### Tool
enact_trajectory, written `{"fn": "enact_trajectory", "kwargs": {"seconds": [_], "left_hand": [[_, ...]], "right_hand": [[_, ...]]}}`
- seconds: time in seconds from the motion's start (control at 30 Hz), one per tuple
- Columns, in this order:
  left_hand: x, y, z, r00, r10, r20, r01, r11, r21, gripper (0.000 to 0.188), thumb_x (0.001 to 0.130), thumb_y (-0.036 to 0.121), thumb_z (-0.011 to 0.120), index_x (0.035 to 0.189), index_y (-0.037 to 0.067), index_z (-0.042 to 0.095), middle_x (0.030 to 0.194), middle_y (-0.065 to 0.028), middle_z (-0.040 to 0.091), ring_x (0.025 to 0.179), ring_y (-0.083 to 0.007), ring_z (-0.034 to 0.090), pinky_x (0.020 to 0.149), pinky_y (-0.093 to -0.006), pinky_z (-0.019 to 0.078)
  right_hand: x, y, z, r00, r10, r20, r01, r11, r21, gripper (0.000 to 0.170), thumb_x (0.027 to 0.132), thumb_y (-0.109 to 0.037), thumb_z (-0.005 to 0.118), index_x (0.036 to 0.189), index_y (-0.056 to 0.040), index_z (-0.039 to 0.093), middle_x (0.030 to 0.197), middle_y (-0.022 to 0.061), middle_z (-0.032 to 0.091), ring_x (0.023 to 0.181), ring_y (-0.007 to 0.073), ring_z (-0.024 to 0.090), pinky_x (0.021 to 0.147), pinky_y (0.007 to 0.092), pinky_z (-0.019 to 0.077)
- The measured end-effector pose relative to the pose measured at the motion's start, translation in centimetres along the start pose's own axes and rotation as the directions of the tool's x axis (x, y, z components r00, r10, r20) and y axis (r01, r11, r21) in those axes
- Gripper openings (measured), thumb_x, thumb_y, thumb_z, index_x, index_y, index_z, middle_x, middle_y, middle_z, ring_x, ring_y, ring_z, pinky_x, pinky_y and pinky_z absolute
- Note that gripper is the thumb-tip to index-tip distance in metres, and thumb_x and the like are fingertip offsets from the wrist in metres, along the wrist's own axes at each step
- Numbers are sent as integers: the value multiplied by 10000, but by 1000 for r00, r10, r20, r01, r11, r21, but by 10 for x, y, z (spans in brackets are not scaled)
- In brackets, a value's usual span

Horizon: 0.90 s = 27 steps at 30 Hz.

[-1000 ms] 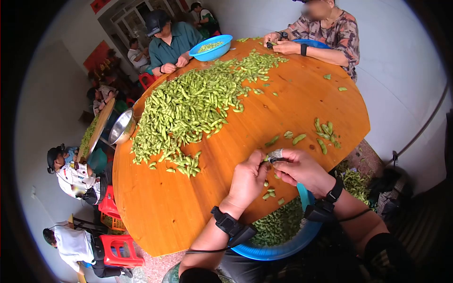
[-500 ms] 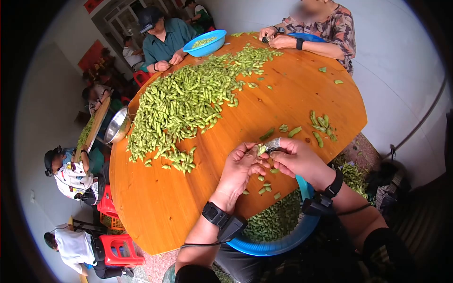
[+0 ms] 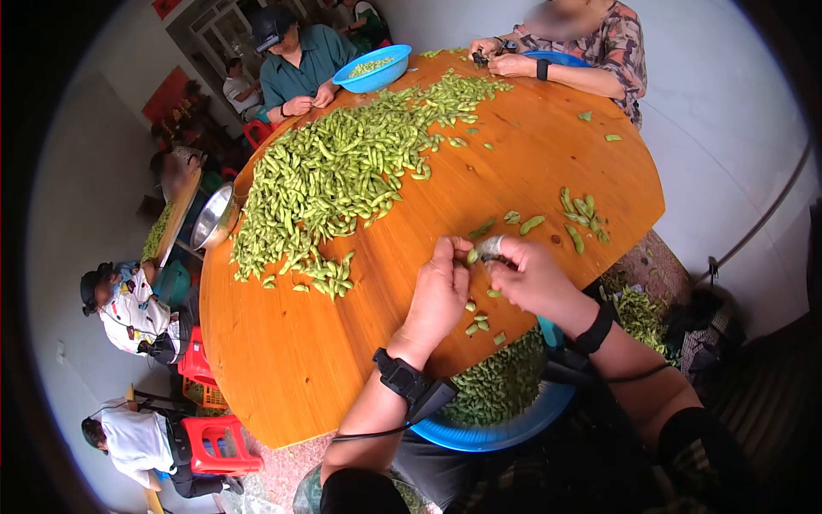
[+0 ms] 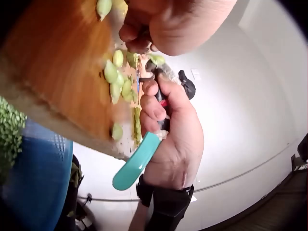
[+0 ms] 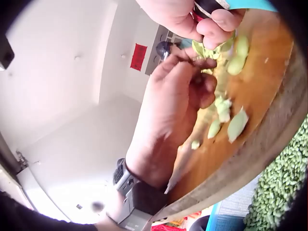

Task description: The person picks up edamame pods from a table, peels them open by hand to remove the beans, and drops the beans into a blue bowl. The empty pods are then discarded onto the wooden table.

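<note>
A: Where is the soybean pod [image 3: 472, 256] that matters here?

B: Up between the two hands, above the near side of the counter [image 3: 300, 368], at the tips of the left hand [image 3: 438, 289].

A: And how do the fingers stand?

B: The left fingers are curled and look pinched together on that pod. The right hand [image 3: 538, 278] has its fingers clamped round a teal-handled tool [image 4: 136, 166], the teal end sticking out toward the person. The tool's working tip is too small and shaded to make out.

A: So what could go wrong?

B: Most likely a slip. The pod is small and the pinch takes only a bit of it, so a hard push from the tool could squirt it loose or send the tip into the left fingertips. The pale wrap [image 3: 491, 246] on a right finger may soften some of that, but the left hand shows none.

A: And the spilled bits?

B: Several small green pieces [image 3: 479, 324], beans or short pods, lie on the counter just below the hands. A wrist dragged across could sweep them off the near edge. The blue basin [image 3: 492, 439] sits below that edge with green beans [image 3: 505, 377] inside, so some would probably land there, perhaps with husk mixed in; others might miss it to the right.

A: Does the big heap of pods [image 3: 334, 180] threaten anything?

B: Hardly; it lies well apart, far and left.
</note>
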<state>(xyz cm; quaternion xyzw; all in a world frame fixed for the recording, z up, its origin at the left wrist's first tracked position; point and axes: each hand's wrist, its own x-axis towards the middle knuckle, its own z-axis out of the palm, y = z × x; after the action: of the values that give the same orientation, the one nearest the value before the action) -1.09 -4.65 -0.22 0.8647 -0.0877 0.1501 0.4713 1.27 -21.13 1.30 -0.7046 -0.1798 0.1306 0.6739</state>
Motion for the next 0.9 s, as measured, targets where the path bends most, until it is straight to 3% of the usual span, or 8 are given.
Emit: {"fn": "enact_trajectory", "kwargs": {"seconds": [0.07,0.17,0.23,0.37,0.7,0.77,0.87,0.9], "left_hand": [[0,-1,-8,1000,-18,7,17,993,115,203,835,-50,458,1027,-8,509,889,-243,603,849,-417,607,742,-451,486],[-13,-4,-17,997,57,52,-70,954,290,214,840,-55,446,1001,-1,578,825,-176,597,746,-292,618,699,-345,495],[-26,11,-23,993,-38,113,7,965,262,169,857,-38,472,972,-5,591,931,-194,600,864,-319,607,788,-342,486],[-58,17,-25,983,-7,181,-29,980,198,172,892,23,524,1040,27,612,1042,-157,594,1004,-299,558,884,-340,441],[-81,66,12,948,58,314,-105,985,134,163,819,15,631,979,41,618,1048,-111,605,1005,-290,547,886,-358,417],[-68,65,12,934,-83,347,84,996,10,141,822,11,628,960,30,614,1037,-116,601,972,-298,559,838,-355,452],[-10,58,15,993,57,107,-95,913,397,208,910,102,566,1095,13,599,1187,-176,566,1074,-324,541,917,-391,443],[7,49,17,993,62,105,-99,911,400,208,910,102,566,1095,13,599,1187,-176,566,1074,-324,541,917,-391,443]], "right_hand": [[4,3,-12,993,-61,-96,49,991,-121,169,840,-13,542,986,14,625,669,46,571,610,69,495,547,257,425],[6,12,-49,975,-178,-136,121,928,-353,132,843,-41,528,922,-1,626,628,32,554,543,81,480,498,254,403],[2,19,-66,991,28,-130,-54,977,-204,112,860,-50,500,892,-13,600,622,27,538,510,73,463,462,254,378],[-9,13,-73,981,134,-140,-139,990,-31,125,910,-101,485,934,-18,574,664,16,552,491,65,474,432,245,380],[-10,29,-82,993,70,-95,-64,996,61,132,917,-98,520,994,-13,585,652,15,567,468,57,499,418,226,397],[-10,27,-83,993,67,-92,-60,995,77,132,917,-95,522,993,-6,583,655,15,569,471,60,502,422,227,401],[-11,26,-85,996,43,-84,-35,995,90,116,915,-87,522,971,-1,577,647,15,563,470,65,500,430,224,400],[-13,24,-86,996,36,-84,-29,996,90,116,915,-87,522,971,-1,577,647,15,563,470,65,500,430,224,400]]}}
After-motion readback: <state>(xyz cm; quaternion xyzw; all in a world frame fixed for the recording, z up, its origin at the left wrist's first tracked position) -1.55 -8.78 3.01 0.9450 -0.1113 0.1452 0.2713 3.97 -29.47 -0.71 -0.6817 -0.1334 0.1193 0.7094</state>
